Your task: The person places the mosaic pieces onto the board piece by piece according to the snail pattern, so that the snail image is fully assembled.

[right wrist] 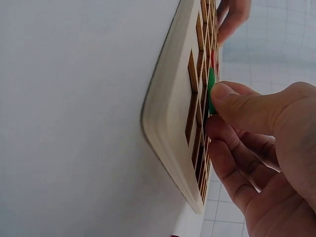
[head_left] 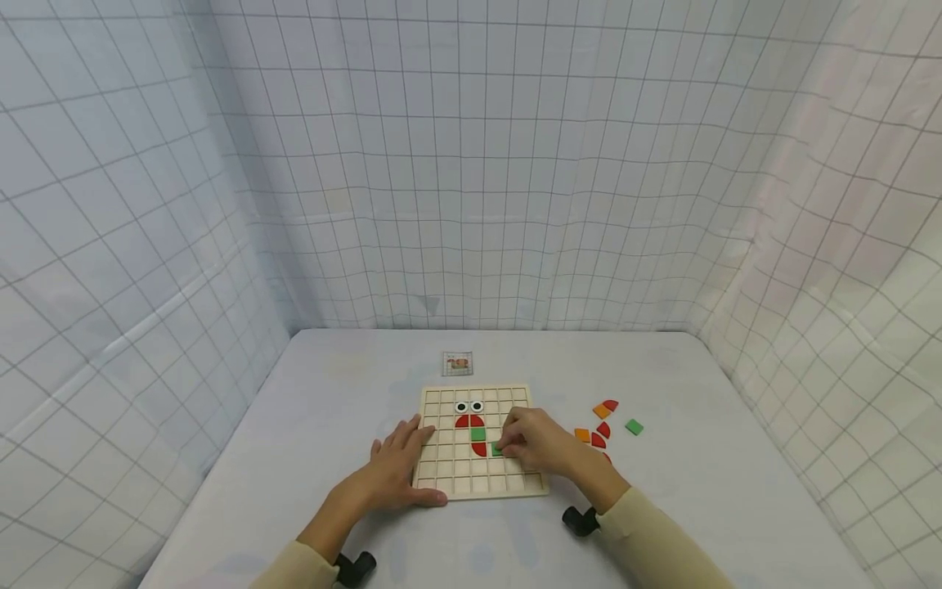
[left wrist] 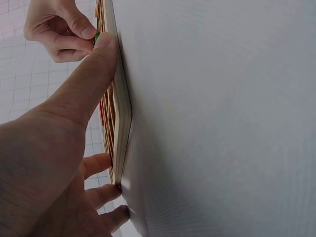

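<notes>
A wooden grid board (head_left: 445,470) lies flat on the white table. On it are two round eye tiles (head_left: 461,407), several red quarter-circle tiles (head_left: 479,449) and a green square tile (head_left: 477,433). With thumb and fingertips my right hand (head_left: 536,440) pinches another green square tile (right wrist: 212,91) at a cell right of the lowest red piece; whether it lies fully in the cell is hidden. My left hand (head_left: 397,468) rests at the board's left front corner. Its thumb lies on the front rim, and its spread, fairly straight fingers touch the left side.
Loose orange squares (head_left: 582,435), red quarter-circles (head_left: 604,429) and a green square (head_left: 634,427) lie right of the board, some partly behind the right forearm. A small picture card (head_left: 458,363) lies beyond the board. Grid-patterned white curtains (head_left: 456,204) enclose the table's back and sides.
</notes>
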